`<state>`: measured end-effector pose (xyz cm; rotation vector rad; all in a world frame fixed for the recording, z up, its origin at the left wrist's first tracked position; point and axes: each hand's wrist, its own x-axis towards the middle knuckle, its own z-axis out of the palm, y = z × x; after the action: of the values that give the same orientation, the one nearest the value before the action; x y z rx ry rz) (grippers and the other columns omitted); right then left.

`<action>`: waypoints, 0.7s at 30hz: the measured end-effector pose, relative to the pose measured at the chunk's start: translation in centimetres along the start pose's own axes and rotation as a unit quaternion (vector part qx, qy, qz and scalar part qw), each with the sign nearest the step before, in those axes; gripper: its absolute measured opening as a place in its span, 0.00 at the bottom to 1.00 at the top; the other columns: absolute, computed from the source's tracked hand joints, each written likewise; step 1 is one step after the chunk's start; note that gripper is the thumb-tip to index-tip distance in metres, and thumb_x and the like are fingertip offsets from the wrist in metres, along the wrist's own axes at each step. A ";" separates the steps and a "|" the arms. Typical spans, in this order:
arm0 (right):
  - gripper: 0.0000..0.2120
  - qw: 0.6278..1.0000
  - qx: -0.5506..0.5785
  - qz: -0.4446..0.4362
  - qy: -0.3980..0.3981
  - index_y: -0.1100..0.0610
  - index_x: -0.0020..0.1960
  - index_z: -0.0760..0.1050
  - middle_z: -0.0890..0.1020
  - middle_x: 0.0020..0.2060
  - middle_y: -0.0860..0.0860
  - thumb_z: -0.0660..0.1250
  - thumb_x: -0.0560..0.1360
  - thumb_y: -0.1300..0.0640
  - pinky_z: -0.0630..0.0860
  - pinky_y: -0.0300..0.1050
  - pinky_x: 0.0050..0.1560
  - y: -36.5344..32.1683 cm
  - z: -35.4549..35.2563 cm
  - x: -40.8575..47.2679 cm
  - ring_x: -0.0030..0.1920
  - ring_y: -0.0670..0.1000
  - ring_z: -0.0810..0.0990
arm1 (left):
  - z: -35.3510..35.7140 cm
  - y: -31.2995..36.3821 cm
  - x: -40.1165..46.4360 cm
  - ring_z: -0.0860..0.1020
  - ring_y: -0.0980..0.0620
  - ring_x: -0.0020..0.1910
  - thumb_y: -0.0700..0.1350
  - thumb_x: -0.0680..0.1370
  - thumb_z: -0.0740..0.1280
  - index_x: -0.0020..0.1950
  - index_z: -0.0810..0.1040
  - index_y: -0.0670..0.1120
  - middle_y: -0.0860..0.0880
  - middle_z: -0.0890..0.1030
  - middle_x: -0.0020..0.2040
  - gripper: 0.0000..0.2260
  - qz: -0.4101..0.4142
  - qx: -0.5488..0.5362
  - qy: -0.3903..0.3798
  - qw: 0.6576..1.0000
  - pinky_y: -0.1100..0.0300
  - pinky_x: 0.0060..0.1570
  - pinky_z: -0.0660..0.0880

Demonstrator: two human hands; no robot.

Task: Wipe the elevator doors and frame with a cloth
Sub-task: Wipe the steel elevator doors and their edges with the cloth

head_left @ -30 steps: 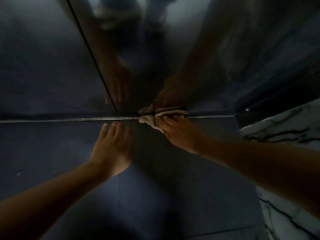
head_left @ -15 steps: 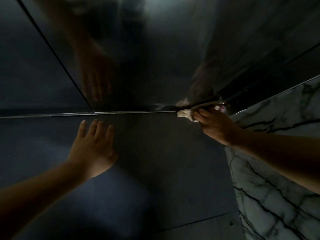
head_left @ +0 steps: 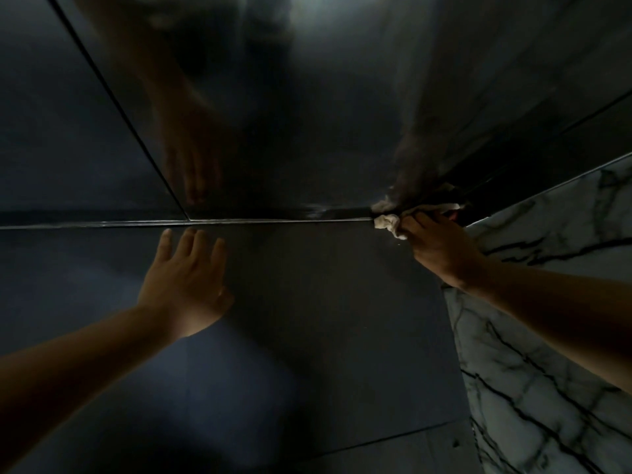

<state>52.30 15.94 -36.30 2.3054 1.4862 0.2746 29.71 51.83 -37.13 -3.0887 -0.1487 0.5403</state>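
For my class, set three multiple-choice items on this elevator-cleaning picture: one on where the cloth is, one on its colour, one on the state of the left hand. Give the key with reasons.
1. Where is the cloth?
A. At the bottom right corner of the door, beside the marble wall
B. On the floor under the left hand
C. Draped over the left forearm

2. What colour is the cloth?
A. Dark blue
B. Off-white
C. Red

3. How is the left hand?
A. Clenched in a fist
B. Gripping a bottle
C. Open, fingers straight

Key: 1 A, the right hand grips it there; 2 B, it shows pale against the dark metal; 3 C, the fingers are extended and hold nothing.
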 end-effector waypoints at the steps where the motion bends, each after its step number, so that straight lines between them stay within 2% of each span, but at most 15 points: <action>1: 0.10 1.000 -0.005 -0.005 0.020 0.62 0.51 0.81 0.82 0.44 0.56 0.70 0.69 0.67 0.78 0.53 0.45 0.1 0.2 -0.1 0.44 0.59 0.82 | 0.0 0.1 0.1 0.63 0.35 0.73 0.61 0.72 0.65 0.75 0.64 0.40 0.34 0.68 0.71 0.38 0.002 -0.002 0.004 1.000 0.34 0.73 0.55; 5: 0.07 0.994 -0.026 -0.038 0.098 0.58 0.55 0.79 0.78 0.42 0.55 0.63 0.80 0.60 0.77 0.53 0.46 0.7 0.4 -0.5 0.42 0.57 0.79 | 0.5 0.4 0.6 0.65 0.34 0.71 0.61 0.70 0.66 0.73 0.66 0.39 0.33 0.69 0.69 0.39 0.015 0.005 0.010 1.000 0.33 0.71 0.58; 8: 0.10 0.994 -0.034 -0.036 0.092 0.56 0.60 0.76 0.78 0.43 0.54 0.60 0.83 0.58 0.77 0.53 0.48 0.6 0.5 -0.3 0.43 0.56 0.78 | 0.9 0.4 0.7 0.64 0.34 0.72 0.62 0.71 0.64 0.74 0.65 0.39 0.33 0.68 0.70 0.39 0.016 0.013 0.008 1.000 0.33 0.72 0.56; 11: 0.09 0.994 -0.052 0.000 0.097 0.57 0.57 0.78 0.81 0.43 0.55 0.60 0.83 0.57 0.78 0.52 0.46 -0.1 0.8 -0.3 0.43 0.56 0.80 | 1.3 0.5 0.7 0.61 0.36 0.75 0.63 0.72 0.62 0.76 0.61 0.41 0.35 0.66 0.73 0.40 0.009 0.012 -0.002 1.000 0.35 0.73 0.53; 14: 0.10 0.995 -0.040 0.012 0.094 0.56 0.52 0.80 0.81 0.37 0.52 0.60 0.82 0.55 0.79 0.51 0.39 0.0 0.9 0.5 0.37 0.55 0.80 | 1.2 0.7 0.5 0.60 0.36 0.75 0.63 0.72 0.63 0.76 0.61 0.42 0.35 0.66 0.72 0.39 0.004 0.004 -0.008 1.000 0.36 0.74 0.52; 17: 0.22 0.998 0.010 0.024 0.057 0.57 0.51 0.82 0.81 0.35 0.54 0.48 0.82 0.60 0.79 0.49 0.33 0.0 0.3 1.7 0.32 0.57 0.80 | 1.0 0.9 0.4 0.63 0.35 0.72 0.62 0.71 0.65 0.74 0.64 0.41 0.35 0.68 0.70 0.38 0.010 0.001 -0.005 1.000 0.34 0.73 0.55; 18: 0.20 0.999 0.014 0.031 0.032 0.58 0.51 0.82 0.81 0.36 0.56 0.51 0.79 0.61 0.79 0.49 0.32 -0.1 0.1 1.7 0.32 0.57 0.80 | 0.9 1.0 0.4 0.63 0.35 0.72 0.62 0.71 0.66 0.74 0.64 0.41 0.35 0.69 0.69 0.38 0.012 -0.001 -0.003 1.000 0.34 0.73 0.55; 20: 0.13 0.996 0.017 0.063 -0.068 0.60 0.55 0.80 0.82 0.40 0.59 0.61 0.75 0.62 0.79 0.52 0.35 -0.4 -0.6 1.8 0.35 0.60 0.81 | 0.6 1.1 0.4 0.63 0.36 0.73 0.62 0.71 0.65 0.74 0.64 0.41 0.35 0.68 0.70 0.39 0.011 -0.006 0.004 1.000 0.34 0.73 0.55; 21: 0.13 0.988 0.027 0.083 -0.128 0.61 0.58 0.78 0.81 0.44 0.60 0.64 0.74 0.62 0.79 0.53 0.38 -0.5 -0.9 2.0 0.39 0.61 0.81 | 0.4 1.1 0.3 0.62 0.36 0.73 0.63 0.71 0.64 0.75 0.63 0.42 0.35 0.67 0.71 0.39 0.011 -0.006 0.003 1.000 0.35 0.74 0.54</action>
<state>52.44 18.11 -35.80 2.4055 1.1926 -0.0178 29.99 50.78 -37.60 -3.1074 -0.1180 0.5321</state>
